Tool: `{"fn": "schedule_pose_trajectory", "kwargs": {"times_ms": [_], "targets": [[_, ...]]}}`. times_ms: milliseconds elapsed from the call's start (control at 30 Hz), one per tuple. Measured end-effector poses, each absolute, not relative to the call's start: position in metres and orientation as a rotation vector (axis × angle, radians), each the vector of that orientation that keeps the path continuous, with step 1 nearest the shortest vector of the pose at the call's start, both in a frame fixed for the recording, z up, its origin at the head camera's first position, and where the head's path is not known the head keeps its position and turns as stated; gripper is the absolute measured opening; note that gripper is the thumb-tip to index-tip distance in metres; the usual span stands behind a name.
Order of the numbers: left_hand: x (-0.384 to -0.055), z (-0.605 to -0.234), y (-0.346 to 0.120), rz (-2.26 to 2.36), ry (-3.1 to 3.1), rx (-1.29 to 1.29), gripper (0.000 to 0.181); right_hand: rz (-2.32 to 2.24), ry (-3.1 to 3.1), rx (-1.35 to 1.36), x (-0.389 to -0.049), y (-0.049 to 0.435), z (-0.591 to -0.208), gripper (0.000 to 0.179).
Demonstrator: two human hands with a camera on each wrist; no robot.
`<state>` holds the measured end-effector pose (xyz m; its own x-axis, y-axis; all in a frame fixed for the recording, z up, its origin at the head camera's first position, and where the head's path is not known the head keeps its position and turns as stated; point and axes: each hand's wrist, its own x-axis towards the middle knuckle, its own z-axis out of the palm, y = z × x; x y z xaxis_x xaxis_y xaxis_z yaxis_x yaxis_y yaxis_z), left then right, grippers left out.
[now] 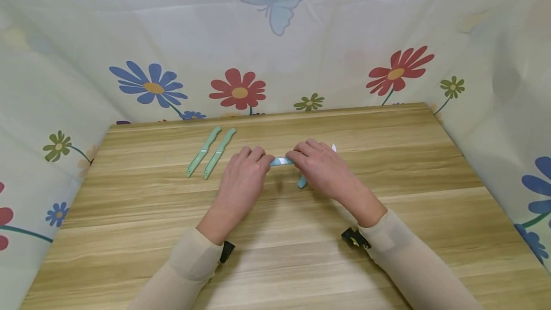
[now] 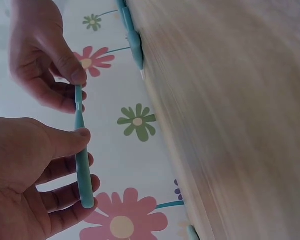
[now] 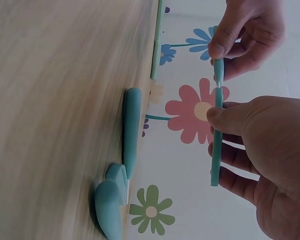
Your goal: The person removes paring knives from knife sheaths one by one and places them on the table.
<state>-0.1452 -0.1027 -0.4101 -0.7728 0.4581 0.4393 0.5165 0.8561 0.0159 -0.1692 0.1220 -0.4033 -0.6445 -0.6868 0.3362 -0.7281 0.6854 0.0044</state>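
Hands are seen in the head view meeting over a pale wood-grain surface: the left hand and the right hand each pinch one end of a slim teal knife, whose long axis runs left to right just above the boards. Two more sheathed knives, smooth matte plastic, lie side by side to the left, slanted toward the flowered cloth. In the left wrist view the knife is gripped at its rounded handle between thumb and curled fingers, a narrow seam showing partway along it. In the right wrist view the same thin knife is pinched by the right hand, another teal piece lying on the surface.
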Motion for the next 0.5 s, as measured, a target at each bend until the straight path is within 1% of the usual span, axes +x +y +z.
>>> {"fn": "schedule_pose_trajectory", "kwargs": {"times_ms": [500], "targets": [[-0.1446, -0.4082, -0.1034, -0.193, -2.604, -0.702, 0.016, 0.200, -2.597, 1.104, -0.1698, 0.1237, -0.4028, 0.025]]}}
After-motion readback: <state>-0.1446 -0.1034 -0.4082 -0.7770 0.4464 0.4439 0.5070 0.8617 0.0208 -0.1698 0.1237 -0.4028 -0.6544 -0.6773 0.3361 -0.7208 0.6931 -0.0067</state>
